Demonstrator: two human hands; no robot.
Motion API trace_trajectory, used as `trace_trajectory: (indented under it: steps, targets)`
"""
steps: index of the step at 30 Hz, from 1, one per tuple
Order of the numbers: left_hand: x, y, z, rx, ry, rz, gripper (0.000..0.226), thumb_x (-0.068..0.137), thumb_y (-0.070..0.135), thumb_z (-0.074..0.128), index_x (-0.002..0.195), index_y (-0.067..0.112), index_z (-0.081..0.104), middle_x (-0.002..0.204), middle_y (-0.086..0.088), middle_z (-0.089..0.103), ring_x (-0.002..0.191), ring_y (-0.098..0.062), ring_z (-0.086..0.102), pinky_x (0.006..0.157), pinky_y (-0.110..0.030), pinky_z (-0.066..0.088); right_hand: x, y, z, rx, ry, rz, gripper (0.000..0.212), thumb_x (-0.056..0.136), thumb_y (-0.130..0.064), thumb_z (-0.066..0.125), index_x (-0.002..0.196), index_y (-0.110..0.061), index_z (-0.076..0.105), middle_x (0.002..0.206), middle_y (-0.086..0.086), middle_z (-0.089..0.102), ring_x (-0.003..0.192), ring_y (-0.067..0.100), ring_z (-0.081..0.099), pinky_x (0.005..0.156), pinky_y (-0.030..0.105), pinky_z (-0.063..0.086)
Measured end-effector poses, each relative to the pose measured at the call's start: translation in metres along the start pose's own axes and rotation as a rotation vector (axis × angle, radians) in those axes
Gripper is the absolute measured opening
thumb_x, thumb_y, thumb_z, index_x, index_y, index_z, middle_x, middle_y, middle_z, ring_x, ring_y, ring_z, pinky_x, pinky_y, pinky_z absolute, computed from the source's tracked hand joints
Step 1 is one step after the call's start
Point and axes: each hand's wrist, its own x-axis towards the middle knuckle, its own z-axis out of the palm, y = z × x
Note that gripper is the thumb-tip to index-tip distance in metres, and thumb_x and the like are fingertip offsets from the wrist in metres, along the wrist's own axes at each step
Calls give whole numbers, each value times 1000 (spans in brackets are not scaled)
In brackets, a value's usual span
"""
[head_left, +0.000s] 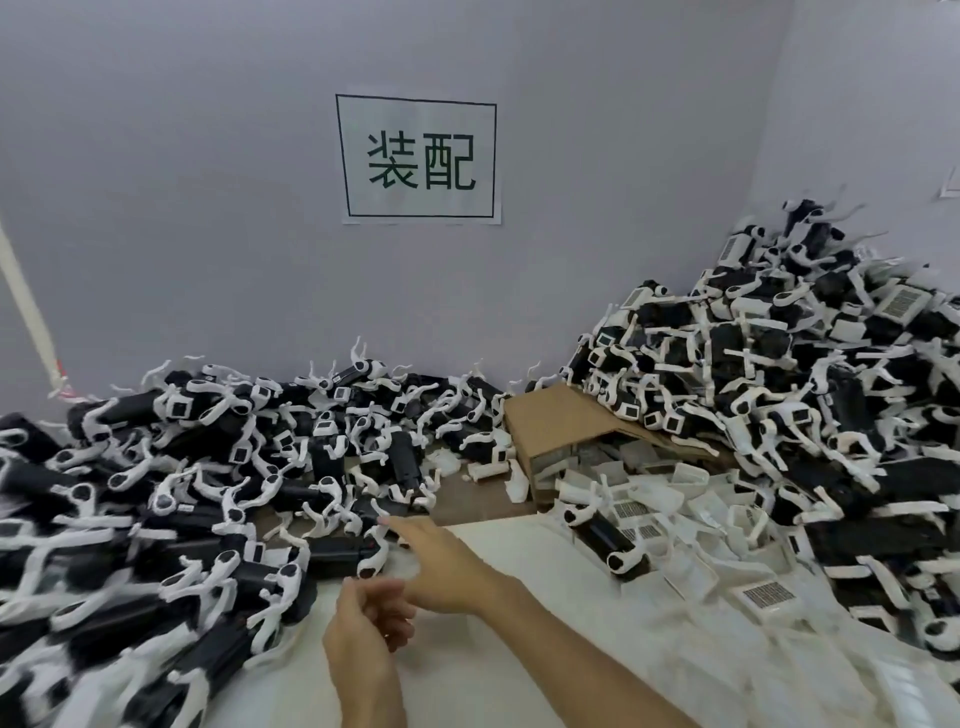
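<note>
My right hand (441, 558) reaches forward over the white table (493, 551) with its fingers stretched out, the fingertips at the edge of the left pile by a black and white device (345, 553). It holds nothing. My left hand (371, 621) hovers just below it with fingers loosely curled and nothing in them. A large pile of black and white handheld devices (182, 467) covers the left side of the table.
A taller heap of the same devices (779, 374) rises at the right against the wall. An open cardboard box (561, 421) lies tipped between the piles, with white plastic parts (691, 499) spilled before it. A paper sign (418, 158) hangs on the wall.
</note>
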Motion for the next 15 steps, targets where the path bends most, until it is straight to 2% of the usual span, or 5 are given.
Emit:
trace_trajectory:
  steps: [4, 7, 9, 12, 15]
  targets:
    - [1, 2, -1, -44, 49, -17, 50, 107, 27, 29, 77, 3, 60, 47, -6, 53, 30, -8, 38, 49, -28, 29, 2, -4, 16, -67, 161, 5, 42, 92, -27, 61, 133, -24, 50, 135, -1, 50, 119, 24, 51, 100, 41, 43]
    - [-2, 5, -2, -52, 61, -35, 43, 105, 25, 32, 79, 4, 59, 53, -8, 54, 31, -8, 43, 52, -31, 32, -6, -4, 8, 64, 342, 24, 19, 96, -16, 54, 113, -22, 59, 106, -8, 58, 88, 6, 55, 79, 28, 48]
    - [-4, 5, -2, -53, 44, -78, 39, 105, 25, 35, 81, 6, 60, 60, -10, 54, 35, -11, 49, 54, -31, 37, -14, -3, -3, 178, 495, 83, 20, 96, -7, 51, 100, -24, 62, 89, -8, 58, 72, 0, 50, 65, 16, 41]
    - [-6, 4, -1, -62, -45, -202, 34, 103, 28, 45, 86, 5, 62, 68, -11, 62, 55, -21, 62, 60, -33, 45, -40, -1, -19, 391, 655, 119, 28, 95, -3, 55, 85, -29, 60, 76, -7, 54, 62, 3, 47, 58, 19, 42]
    - [-13, 4, 4, -108, -180, -319, 35, 102, 36, 49, 99, 5, 64, 88, -12, 71, 83, -27, 67, 70, -35, 48, -71, 2, -29, 624, 654, 83, 27, 95, 2, 56, 89, -23, 65, 83, 1, 61, 69, 10, 55, 64, 32, 56]
